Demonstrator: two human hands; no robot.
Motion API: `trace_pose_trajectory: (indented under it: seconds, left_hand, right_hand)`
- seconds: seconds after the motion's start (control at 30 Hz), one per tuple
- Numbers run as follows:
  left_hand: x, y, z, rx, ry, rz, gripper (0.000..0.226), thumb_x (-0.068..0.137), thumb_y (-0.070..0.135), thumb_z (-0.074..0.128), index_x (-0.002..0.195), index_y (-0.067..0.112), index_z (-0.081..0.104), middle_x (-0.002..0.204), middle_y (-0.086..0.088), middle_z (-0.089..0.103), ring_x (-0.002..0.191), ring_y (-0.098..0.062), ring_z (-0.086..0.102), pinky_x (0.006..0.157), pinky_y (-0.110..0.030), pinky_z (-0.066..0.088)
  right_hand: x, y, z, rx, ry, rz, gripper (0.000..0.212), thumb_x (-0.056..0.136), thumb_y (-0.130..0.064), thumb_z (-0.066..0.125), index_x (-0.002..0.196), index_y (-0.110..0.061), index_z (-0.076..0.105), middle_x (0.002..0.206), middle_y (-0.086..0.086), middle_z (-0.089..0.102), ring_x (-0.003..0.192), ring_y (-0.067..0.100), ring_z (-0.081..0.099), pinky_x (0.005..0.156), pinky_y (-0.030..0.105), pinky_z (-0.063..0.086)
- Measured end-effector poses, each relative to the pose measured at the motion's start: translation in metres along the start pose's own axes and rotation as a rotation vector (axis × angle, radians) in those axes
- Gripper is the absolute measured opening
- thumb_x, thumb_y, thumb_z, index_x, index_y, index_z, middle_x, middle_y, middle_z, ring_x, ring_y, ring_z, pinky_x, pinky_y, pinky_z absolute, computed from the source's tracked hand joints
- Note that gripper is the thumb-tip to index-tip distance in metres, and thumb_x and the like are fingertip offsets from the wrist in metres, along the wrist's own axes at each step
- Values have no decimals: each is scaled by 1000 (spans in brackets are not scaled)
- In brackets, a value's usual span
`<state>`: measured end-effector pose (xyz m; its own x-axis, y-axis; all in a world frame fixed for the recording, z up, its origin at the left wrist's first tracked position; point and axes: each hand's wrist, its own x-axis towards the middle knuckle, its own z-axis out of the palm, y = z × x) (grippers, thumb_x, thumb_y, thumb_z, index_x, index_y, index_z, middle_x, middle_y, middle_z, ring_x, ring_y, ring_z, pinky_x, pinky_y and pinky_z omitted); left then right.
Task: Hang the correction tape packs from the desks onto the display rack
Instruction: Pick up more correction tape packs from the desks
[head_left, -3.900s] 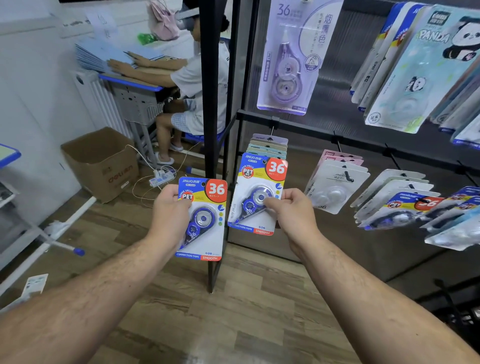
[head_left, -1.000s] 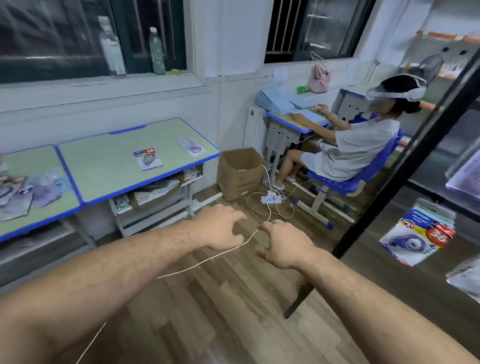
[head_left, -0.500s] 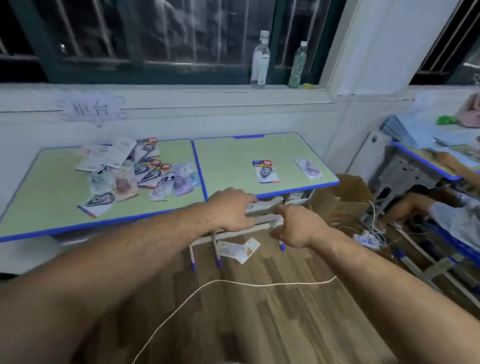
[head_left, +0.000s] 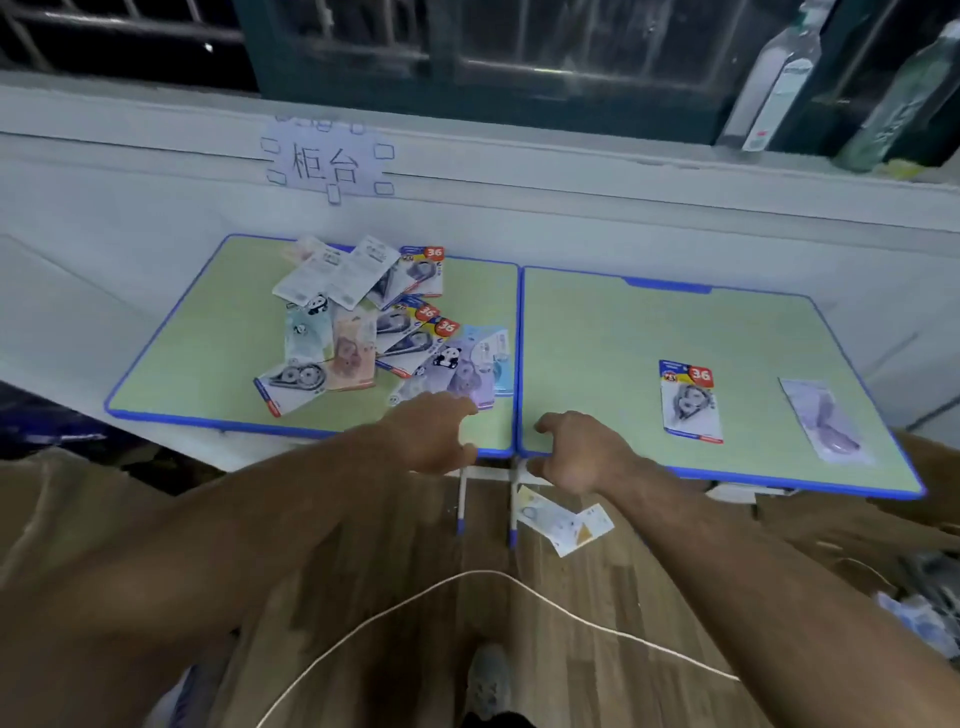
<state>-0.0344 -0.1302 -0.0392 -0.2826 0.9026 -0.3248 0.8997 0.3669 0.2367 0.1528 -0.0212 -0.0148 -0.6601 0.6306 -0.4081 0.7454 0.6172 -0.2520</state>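
Observation:
Two green desks with blue edges stand side by side under a window sill. The left desk (head_left: 182, 358) bears a loose heap of several correction tape packs (head_left: 374, 322). On the right desk (head_left: 597, 332) lie a blue-and-red pack (head_left: 691, 402) and a pale purple pack (head_left: 826, 421). My left hand (head_left: 436, 431) hovers over the left desk's front right corner, fingers relaxed, holding nothing. My right hand (head_left: 576, 452) hangs over the right desk's front left corner, loosely curled and empty. The display rack is out of view.
A pack (head_left: 561, 522) lies on the wooden floor under the desks. A white cord (head_left: 467, 579) loops across the floor near my shoe (head_left: 488, 680). Two bottles (head_left: 774, 83) stand on the sill. A paper sign (head_left: 327, 161) is taped to the wall. Cardboard (head_left: 841, 525) lies at the right.
I have turned from the rack, where I held two packs, to face the desks. Both hands are now empty and have come close over the desks' front edges.

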Motion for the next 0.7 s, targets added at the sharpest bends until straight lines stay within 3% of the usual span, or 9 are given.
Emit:
trace_pose_trajectory:
  seconds: [0.1,0.2,0.27,0.37,0.47,0.53,0.6,0.7]
  left_hand:
    - [27,-23,1,-43,-12,-94,67,89,48,65,149,29,44,147,-5,51,134,-26,48,108,-40,44]
    - [49,-38,4,-101,-23,-167,66,89,40,67,148,23,45,152,-6,45,141,-26,42,111,-39,42]
    - [62,-45,8,-129,-28,-195,71,90,36,67,152,16,39,159,-8,38,145,-27,38,113,-38,39]
    - [79,-57,13,-154,-28,-243,78,89,33,71,153,10,33,158,-13,34,143,-30,39,107,-38,40]
    - [97,-71,16,-135,-60,-271,95,88,41,73,158,6,19,166,-20,16,154,-33,21,118,-42,31]
    - [106,-81,17,-128,-59,-276,107,86,46,74,161,6,9,168,-20,10,156,-34,13,122,-44,27]
    - [112,-87,17,-137,-49,-262,107,86,47,75,160,3,11,166,-20,16,155,-34,16,121,-42,25]
    - [121,-95,20,-149,-16,-276,103,80,46,78,156,4,22,159,-18,31,147,-34,29,117,-40,30]
  right_hand:
    - [48,1,-7,11,-54,-48,54,93,-40,66,141,-17,55,143,7,57,130,26,54,102,36,49]
    - [87,0,-9,32,-84,-64,52,94,-37,64,140,-14,56,142,9,57,130,27,54,101,34,48]
    - [111,0,-8,54,-106,-57,50,93,-37,64,136,-12,56,138,11,59,126,29,56,95,33,48]
    - [141,-3,-1,154,-124,-17,37,90,-36,65,118,-13,58,121,11,65,105,28,61,76,30,45]
    - [166,-7,4,290,-109,42,38,90,-33,64,121,-12,56,117,10,65,102,29,64,75,29,47]
    - [178,-11,4,358,-72,61,27,93,-26,62,114,-11,56,107,10,64,101,31,64,75,29,44]
    - [188,-13,5,436,-42,106,15,95,-24,63,101,-12,56,98,6,59,90,27,59,72,27,40]
    - [203,-18,9,562,-9,184,28,91,-30,71,97,-16,47,98,2,57,76,17,54,62,25,40]
